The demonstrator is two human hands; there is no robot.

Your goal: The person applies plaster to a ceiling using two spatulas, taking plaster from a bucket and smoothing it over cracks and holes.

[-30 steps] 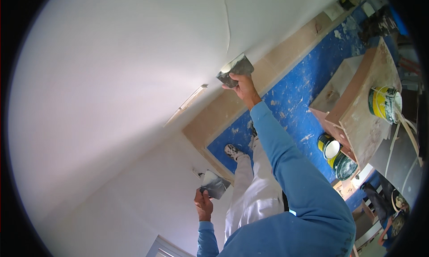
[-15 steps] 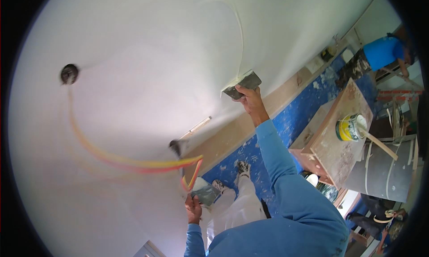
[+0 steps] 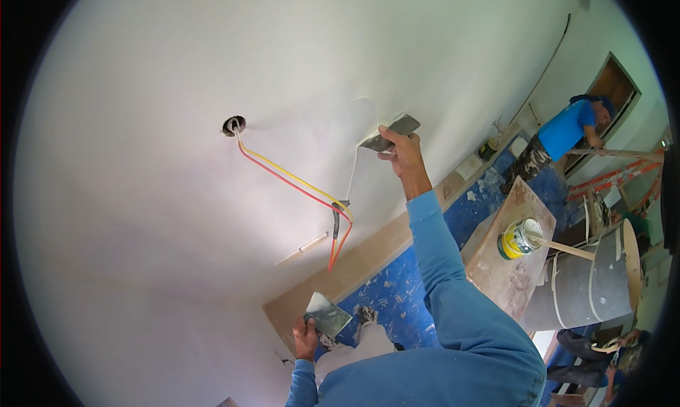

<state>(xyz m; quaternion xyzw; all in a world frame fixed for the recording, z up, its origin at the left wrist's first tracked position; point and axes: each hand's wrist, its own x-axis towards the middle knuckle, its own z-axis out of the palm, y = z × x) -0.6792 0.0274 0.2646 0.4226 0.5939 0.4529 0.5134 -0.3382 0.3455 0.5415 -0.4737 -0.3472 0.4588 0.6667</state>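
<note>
The scene was lit brightly and evenly by soft daylight, and no single source could be made out. The white ceiling (image 3: pixel 212 216) was rendered almost featureless, faintly washed out toward the upper middle. A grey shading was cast across its lower left part. Only faint shadows were thrown under the wires (image 3: pixel 297 184). Straight edges were bent strongly by the fisheye lens, and the frame was bounded by a black circular rim. Fine detail was softened toward the right edge.

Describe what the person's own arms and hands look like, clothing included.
Both arms wear long blue sleeves reaching the wrists. The right hand and left hand are bare, with no gloves. The right sleeve shows creases along its length.
</note>
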